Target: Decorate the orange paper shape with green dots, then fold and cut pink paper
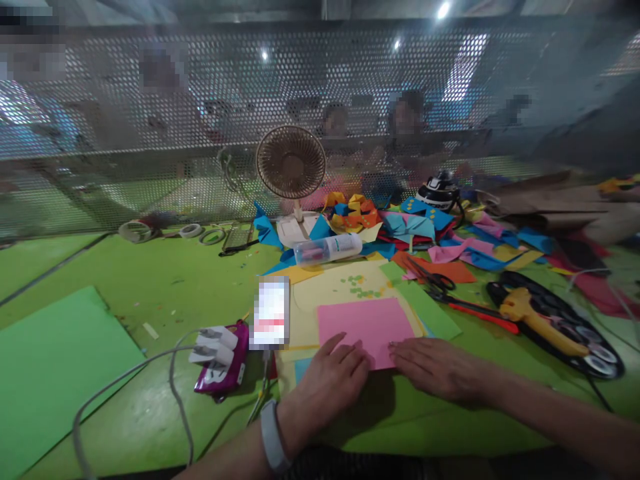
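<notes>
Left hand point(331, 381), right hand point(443, 368): fingers on near edge of pink sheet point(366, 325), unclenched; whether pinching, cannot tell. Sheet likely light, flexible, crease-prone; best held by opposite edges.

Pink paper point(367, 323), green table point(195, 283), white-and-yellow glue gun

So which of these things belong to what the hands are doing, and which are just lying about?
Seems part of it:
pink paper, touched by the left hand and right hand
cream paper, beneath the pink

Seems just lying about, as neither hand touches it:
fan
bottle, on its side
phone
scissors
</notes>
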`<action>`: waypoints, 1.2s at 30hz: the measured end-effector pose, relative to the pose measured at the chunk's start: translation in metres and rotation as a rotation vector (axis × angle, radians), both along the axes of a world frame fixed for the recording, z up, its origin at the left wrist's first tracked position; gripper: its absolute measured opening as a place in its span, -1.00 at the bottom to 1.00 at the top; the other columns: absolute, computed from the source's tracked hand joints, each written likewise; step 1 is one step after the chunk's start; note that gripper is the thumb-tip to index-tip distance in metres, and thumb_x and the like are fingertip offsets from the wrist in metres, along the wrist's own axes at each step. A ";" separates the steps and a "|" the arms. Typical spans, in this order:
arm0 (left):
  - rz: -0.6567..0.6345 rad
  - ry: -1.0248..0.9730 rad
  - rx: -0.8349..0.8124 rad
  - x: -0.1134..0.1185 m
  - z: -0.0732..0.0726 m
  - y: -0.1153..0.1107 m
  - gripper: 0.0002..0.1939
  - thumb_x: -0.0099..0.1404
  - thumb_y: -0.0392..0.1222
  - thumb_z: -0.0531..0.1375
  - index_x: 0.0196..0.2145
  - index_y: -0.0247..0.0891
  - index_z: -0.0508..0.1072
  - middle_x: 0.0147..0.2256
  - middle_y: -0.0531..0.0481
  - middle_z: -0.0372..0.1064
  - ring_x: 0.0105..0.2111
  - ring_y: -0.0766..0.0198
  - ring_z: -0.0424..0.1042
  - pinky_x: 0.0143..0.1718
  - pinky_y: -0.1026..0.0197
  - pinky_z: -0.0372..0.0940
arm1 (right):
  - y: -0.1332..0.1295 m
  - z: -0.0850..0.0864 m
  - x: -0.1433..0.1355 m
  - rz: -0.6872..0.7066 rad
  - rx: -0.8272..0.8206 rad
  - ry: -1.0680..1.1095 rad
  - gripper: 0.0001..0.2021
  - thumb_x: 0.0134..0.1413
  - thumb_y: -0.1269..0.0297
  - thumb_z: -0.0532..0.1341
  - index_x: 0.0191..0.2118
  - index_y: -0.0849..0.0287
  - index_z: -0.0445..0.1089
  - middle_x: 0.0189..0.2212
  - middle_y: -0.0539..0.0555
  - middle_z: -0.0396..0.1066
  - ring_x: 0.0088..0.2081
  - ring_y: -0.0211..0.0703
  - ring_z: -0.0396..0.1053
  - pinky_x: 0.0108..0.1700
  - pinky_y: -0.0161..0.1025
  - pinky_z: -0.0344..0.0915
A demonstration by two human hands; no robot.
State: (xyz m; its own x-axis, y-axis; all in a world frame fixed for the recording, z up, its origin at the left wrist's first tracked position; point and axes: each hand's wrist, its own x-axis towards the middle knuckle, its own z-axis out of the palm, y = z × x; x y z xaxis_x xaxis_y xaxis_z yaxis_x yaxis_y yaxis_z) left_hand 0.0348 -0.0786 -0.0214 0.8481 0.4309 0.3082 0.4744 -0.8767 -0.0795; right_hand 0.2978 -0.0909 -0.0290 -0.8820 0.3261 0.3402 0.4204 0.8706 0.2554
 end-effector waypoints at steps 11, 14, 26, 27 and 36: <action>-0.057 -0.091 0.130 0.010 0.006 0.000 -0.77 0.35 -0.43 -0.03 -0.14 -0.43 0.38 -0.19 -0.11 0.50 -0.29 0.28 0.47 0.09 0.02 0.20 | 0.007 0.009 -0.021 0.057 0.058 0.063 -0.71 0.17 0.51 0.02 -0.06 0.42 0.38 -0.22 0.25 0.52 -0.17 -0.08 0.45 -0.05 -0.05 0.38; -0.055 -0.094 0.132 0.010 0.008 0.000 -0.76 0.34 -0.44 -0.03 -0.11 -0.44 0.37 -0.26 -0.07 0.50 -0.32 0.31 0.47 0.12 0.02 0.17 | 0.009 0.016 -0.028 0.075 0.067 0.064 -0.69 0.17 0.55 -0.03 -0.06 0.44 0.37 -0.23 0.27 0.52 -0.18 -0.10 0.45 -0.04 -0.05 0.38; -0.027 -0.179 0.203 -0.024 0.026 0.007 -0.74 0.35 -0.47 -0.03 -0.05 -0.44 0.33 -0.22 -0.09 0.52 -0.27 0.30 0.48 0.08 -0.02 0.25 | 0.007 0.020 0.030 -0.085 0.121 0.060 -0.68 0.18 0.57 -0.03 -0.03 0.30 0.36 -0.13 0.17 0.50 -0.04 -0.14 0.41 0.03 -0.07 0.36; -0.025 -0.183 0.207 -0.026 0.027 0.008 -0.74 0.35 -0.47 -0.03 -0.05 -0.44 0.32 -0.21 -0.10 0.52 -0.26 0.30 0.48 0.09 -0.02 0.26 | 0.006 0.022 0.033 -0.105 0.133 0.073 -0.69 0.18 0.55 0.00 -0.04 0.29 0.37 -0.14 0.16 0.51 -0.06 -0.14 0.42 0.02 -0.08 0.37; -0.005 -0.155 0.180 -0.008 0.028 0.003 -0.72 0.36 -0.43 -0.03 -0.01 -0.42 0.32 -0.18 -0.11 0.51 -0.20 0.27 0.47 0.15 -0.06 0.17 | 0.009 0.024 -0.012 -0.052 0.130 0.173 -0.75 0.18 0.53 0.07 -0.08 0.33 0.40 -0.19 0.20 0.51 -0.10 -0.09 0.42 0.03 0.01 0.34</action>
